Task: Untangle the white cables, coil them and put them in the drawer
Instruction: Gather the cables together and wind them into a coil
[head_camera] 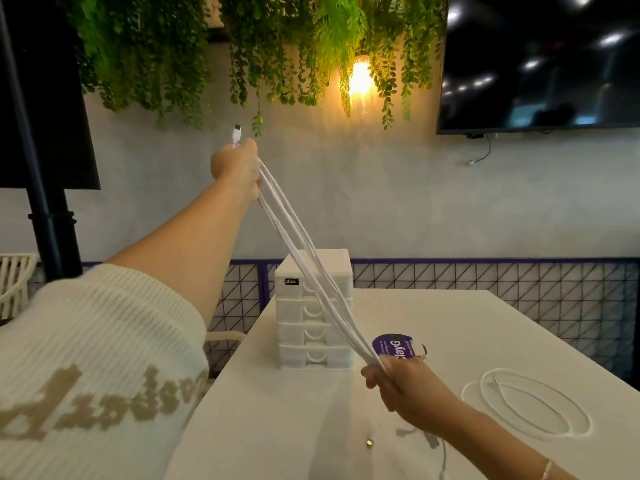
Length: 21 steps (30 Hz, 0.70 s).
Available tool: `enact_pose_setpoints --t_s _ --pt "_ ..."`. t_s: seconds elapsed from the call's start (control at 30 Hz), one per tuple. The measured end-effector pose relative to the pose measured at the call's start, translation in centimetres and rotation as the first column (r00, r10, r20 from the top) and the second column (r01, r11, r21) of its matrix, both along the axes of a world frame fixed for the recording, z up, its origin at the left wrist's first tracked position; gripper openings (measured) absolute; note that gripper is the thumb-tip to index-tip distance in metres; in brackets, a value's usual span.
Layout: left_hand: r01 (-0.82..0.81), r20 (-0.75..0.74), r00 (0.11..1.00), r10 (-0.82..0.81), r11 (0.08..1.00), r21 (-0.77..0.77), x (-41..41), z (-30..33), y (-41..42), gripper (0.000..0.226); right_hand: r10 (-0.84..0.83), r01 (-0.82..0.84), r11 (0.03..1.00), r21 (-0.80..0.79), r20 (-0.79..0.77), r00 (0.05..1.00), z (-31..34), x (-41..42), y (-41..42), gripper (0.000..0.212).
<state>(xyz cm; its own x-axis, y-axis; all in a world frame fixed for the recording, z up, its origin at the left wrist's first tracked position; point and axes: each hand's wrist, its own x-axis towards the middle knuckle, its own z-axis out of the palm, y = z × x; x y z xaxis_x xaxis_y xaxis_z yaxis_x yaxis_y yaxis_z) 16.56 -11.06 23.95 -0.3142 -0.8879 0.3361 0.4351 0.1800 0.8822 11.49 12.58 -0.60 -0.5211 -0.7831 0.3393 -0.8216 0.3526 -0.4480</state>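
The person is stretching a folded white cable (304, 268) between both hands: the left hand (239, 166) is raised high, fingers curled round the bundle with a white plug (237, 133) poking out above the fist, while the right hand (398, 382) is gripping the lower end just above the bench (294, 427). Several strands are running taut between them, passing in front of the white drawer unit (313, 310). The cable looks light, limp and smooth, so it is probably best held in a full fist near the bends. To the right of the right hand, a second cable (526, 403) is lying coiled on the bench.
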Motion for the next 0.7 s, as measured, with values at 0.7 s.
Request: enact_pose_setpoints --t_s 0.7 --pt "0.068 -0.039 0.997 -0.065 0.996 0.062 1.1 1.4 1.3 0.004 -0.117 0.118 0.993 0.0 -0.027 0.993 -3.0 -3.8 2.4 0.019"
